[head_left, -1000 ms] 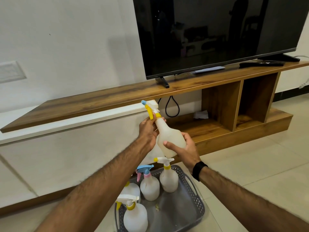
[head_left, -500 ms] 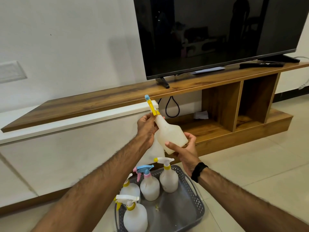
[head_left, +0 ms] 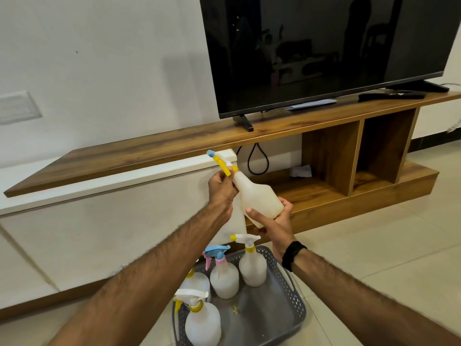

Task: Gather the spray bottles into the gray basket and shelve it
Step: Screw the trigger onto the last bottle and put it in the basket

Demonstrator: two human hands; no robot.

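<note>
Four spray bottles stand in the gray basket [head_left: 296, 313] on the floor, toward its left and far edges; a fifth, the held bottle [head_left: 257, 196], is tilted in the air above the basket's far edge. Left hand [head_left: 222, 188] grips its neck by the yellow trigger; right hand [head_left: 277, 224] cups the base. Translucent body looks empty: judged light, stiff, smooth; neck hold seems securest.

Dark television [head_left: 324, 46] on wooden stand [head_left: 149, 151]

L hand [head_left: 220, 187] & R hand [head_left: 275, 224] raised, both grips curled.
</note>
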